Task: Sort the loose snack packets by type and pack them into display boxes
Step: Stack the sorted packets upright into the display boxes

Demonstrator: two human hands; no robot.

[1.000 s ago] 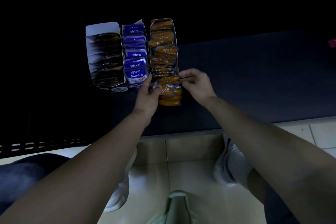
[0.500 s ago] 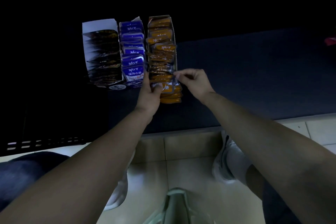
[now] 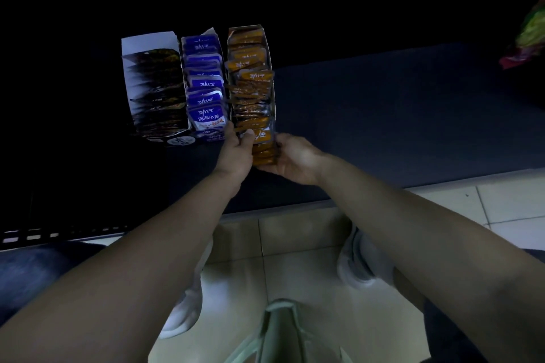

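Three display boxes stand side by side on a dark surface. The left box (image 3: 149,41) holds dark packets, the middle box (image 3: 203,79) blue packets, the right box (image 3: 267,47) orange packets (image 3: 250,82). My left hand (image 3: 236,153) grips the near left side of the orange row, thumb on a front orange packet (image 3: 262,137). My right hand (image 3: 295,160) cups the near right end of the same row from below and the side, fingers curled around the packets.
A colourful bag (image 3: 528,35) lies at the far right edge of the dark surface (image 3: 383,115). Pale floor tiles (image 3: 295,259) and two white shoes (image 3: 358,262) are below. A pale green object (image 3: 277,330) sits at the bottom centre.
My right hand has dropped from pinching a packet at the row's top right to cupping the near end of the orange row. My left hand stays on the left side.
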